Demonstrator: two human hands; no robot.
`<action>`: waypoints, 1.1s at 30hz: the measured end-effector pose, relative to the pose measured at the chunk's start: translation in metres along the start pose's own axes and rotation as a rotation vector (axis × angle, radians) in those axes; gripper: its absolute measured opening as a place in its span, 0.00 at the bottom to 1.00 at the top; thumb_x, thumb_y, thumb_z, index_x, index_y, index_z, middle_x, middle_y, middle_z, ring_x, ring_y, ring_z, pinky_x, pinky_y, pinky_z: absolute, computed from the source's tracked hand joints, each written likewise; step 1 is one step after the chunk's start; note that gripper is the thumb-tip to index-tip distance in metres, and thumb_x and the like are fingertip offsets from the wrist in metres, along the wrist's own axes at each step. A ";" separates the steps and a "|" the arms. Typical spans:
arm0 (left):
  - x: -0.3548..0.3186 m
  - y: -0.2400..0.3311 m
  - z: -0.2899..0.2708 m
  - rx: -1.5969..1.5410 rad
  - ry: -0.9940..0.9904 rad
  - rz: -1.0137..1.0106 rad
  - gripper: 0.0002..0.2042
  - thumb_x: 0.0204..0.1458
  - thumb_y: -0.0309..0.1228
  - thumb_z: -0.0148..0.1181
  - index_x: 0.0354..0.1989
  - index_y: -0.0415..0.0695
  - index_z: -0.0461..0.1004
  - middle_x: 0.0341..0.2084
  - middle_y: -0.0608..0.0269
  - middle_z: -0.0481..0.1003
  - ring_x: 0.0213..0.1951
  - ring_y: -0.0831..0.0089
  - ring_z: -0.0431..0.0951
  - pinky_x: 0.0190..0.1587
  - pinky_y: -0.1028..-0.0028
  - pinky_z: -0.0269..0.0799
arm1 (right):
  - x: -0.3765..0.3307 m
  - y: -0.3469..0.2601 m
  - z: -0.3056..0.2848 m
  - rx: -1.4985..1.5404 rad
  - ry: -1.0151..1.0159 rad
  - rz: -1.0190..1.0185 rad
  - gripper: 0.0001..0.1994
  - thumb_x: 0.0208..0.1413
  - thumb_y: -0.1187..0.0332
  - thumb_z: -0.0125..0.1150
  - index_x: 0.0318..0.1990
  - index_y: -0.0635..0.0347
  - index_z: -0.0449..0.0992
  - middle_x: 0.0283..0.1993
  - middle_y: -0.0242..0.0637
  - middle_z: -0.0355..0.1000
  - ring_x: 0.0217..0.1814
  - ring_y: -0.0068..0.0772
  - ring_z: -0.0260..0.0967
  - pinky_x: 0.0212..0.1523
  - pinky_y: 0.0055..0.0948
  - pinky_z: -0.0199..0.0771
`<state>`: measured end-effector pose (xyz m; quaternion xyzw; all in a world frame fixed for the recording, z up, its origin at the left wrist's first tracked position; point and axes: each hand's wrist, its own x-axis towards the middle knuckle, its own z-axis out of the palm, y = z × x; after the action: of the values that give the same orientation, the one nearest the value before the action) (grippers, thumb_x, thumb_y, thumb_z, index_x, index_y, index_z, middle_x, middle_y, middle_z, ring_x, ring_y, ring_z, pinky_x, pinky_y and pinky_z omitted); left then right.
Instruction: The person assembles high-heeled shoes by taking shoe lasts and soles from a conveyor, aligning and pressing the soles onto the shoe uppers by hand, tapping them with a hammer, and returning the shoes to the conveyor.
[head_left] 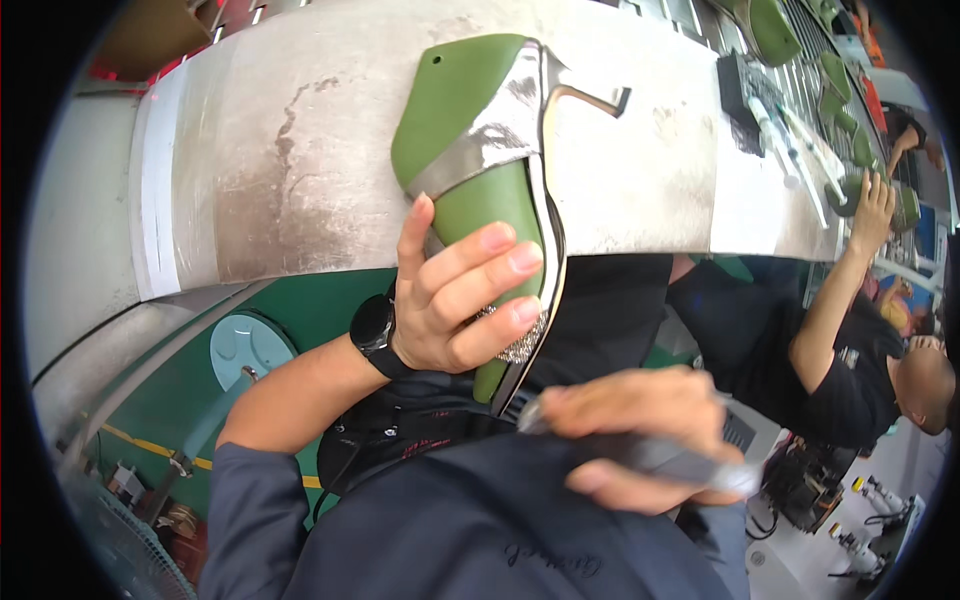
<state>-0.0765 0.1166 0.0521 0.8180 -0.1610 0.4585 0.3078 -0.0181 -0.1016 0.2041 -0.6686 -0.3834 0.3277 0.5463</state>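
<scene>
A silver high-heeled sandal (505, 120) sits on a green shoe last (445, 100), tilted with its toe toward my body and its slim heel off to the right. My left hand (440, 310) is closed round the front part, fingers across the last and the glittery toe strap (523, 343). The sole's edge faces right. Just below the toe, my right hand (650, 405) is closed round a greyish, flat-looking tool (675, 460). Motion smears that hand and the tool, so its exact kind cannot be made out. A small gap seems to separate them from the toe.
Beyond the shoe curves a stained pale worktable (300, 190). On its right lie a dark box (738, 100) and several thin brush-like tools (790, 150). More green lasts (765, 35) line a rack. A co-worker (840, 350) reaches in at right; a blue round stool (245, 345) stands lower left.
</scene>
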 end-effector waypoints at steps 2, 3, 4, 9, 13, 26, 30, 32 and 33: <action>0.004 0.000 0.003 -0.013 0.002 -0.003 0.16 0.61 0.32 0.63 0.56 0.55 0.68 0.57 0.65 0.76 0.61 0.64 0.75 0.75 0.34 0.49 | 0.001 -0.009 -0.011 0.158 0.271 0.112 0.17 0.55 0.73 0.73 0.50 0.71 0.79 0.49 0.52 0.82 0.54 0.43 0.83 0.58 0.35 0.82; 0.002 0.001 0.006 -0.006 0.009 0.002 0.17 0.61 0.31 0.63 0.56 0.56 0.68 0.57 0.65 0.76 0.61 0.64 0.75 0.75 0.34 0.49 | 0.006 -0.007 -0.015 0.157 0.331 0.125 0.16 0.57 0.74 0.70 0.52 0.72 0.78 0.52 0.53 0.82 0.56 0.42 0.82 0.59 0.35 0.80; -0.001 0.001 0.009 0.002 0.016 0.005 0.17 0.61 0.31 0.63 0.56 0.56 0.68 0.57 0.65 0.76 0.61 0.64 0.75 0.75 0.33 0.49 | 0.013 -0.005 -0.019 0.157 0.389 0.137 0.16 0.59 0.75 0.68 0.53 0.72 0.77 0.54 0.54 0.81 0.58 0.41 0.80 0.61 0.34 0.78; -0.006 0.001 0.013 -0.004 0.020 0.009 0.19 0.60 0.31 0.64 0.58 0.59 0.67 0.57 0.68 0.74 0.61 0.66 0.74 0.75 0.32 0.48 | 0.043 0.003 -0.043 0.248 0.352 0.276 0.12 0.60 0.76 0.65 0.49 0.73 0.78 0.48 0.52 0.83 0.50 0.33 0.82 0.55 0.31 0.80; -0.007 0.000 0.014 0.024 0.034 0.020 0.18 0.64 0.36 0.60 0.60 0.61 0.66 0.59 0.73 0.73 0.64 0.70 0.72 0.76 0.32 0.46 | 0.072 0.005 -0.059 0.277 0.321 0.386 0.10 0.58 0.76 0.66 0.46 0.72 0.80 0.46 0.50 0.84 0.48 0.32 0.82 0.54 0.30 0.81; -0.005 0.008 0.019 -0.023 0.092 -0.045 0.15 0.63 0.38 0.59 0.57 0.64 0.68 0.56 0.83 0.74 0.62 0.79 0.73 0.77 0.35 0.44 | 0.095 0.017 -0.044 0.116 0.442 0.242 0.12 0.63 0.77 0.65 0.52 0.72 0.76 0.48 0.51 0.83 0.51 0.29 0.80 0.53 0.31 0.80; -0.005 0.005 0.019 -0.008 0.074 -0.037 0.16 0.62 0.39 0.60 0.57 0.65 0.68 0.55 0.85 0.74 0.62 0.81 0.72 0.77 0.36 0.44 | 0.106 0.026 -0.051 0.176 0.503 0.220 0.12 0.61 0.76 0.65 0.50 0.73 0.77 0.49 0.51 0.83 0.51 0.31 0.80 0.54 0.32 0.80; -0.005 0.004 0.019 -0.012 0.059 -0.028 0.15 0.63 0.39 0.59 0.58 0.64 0.68 0.55 0.84 0.74 0.62 0.80 0.72 0.77 0.35 0.45 | 0.115 0.031 -0.063 0.125 0.445 0.204 0.11 0.58 0.76 0.66 0.46 0.72 0.80 0.45 0.49 0.84 0.47 0.30 0.81 0.50 0.29 0.80; -0.005 0.004 0.017 -0.008 0.056 -0.028 0.15 0.63 0.39 0.59 0.58 0.64 0.68 0.55 0.84 0.74 0.62 0.80 0.72 0.77 0.35 0.45 | 0.123 0.030 -0.069 0.123 0.394 0.225 0.10 0.58 0.75 0.66 0.46 0.72 0.80 0.44 0.47 0.84 0.45 0.29 0.81 0.49 0.28 0.80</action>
<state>-0.0702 0.1023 0.0426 0.8057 -0.1425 0.4765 0.3218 0.1063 -0.0315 0.1851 -0.7236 -0.1718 0.2727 0.6104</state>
